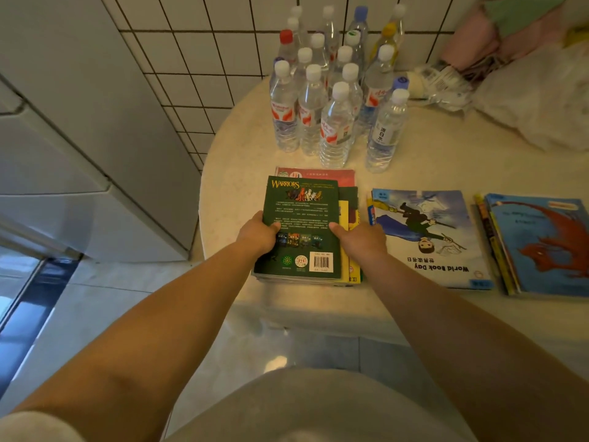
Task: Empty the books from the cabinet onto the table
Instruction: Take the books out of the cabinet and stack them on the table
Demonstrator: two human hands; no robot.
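Both hands grip green Warriors book, back cover up, barcode showing

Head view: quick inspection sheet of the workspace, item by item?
Surface: round pale table, against a tiled wall.
Job's things: green Warriors book on top of a stack; World Book Day book and dragon book lie flat to its right.
Clutter: group of water bottles behind the books; plastic bag at the far right.
Grippers: left hand and right hand grip the green book's sides.
Cables: nothing seen.
Surroundings: white cabinet to the left; glossy floor.
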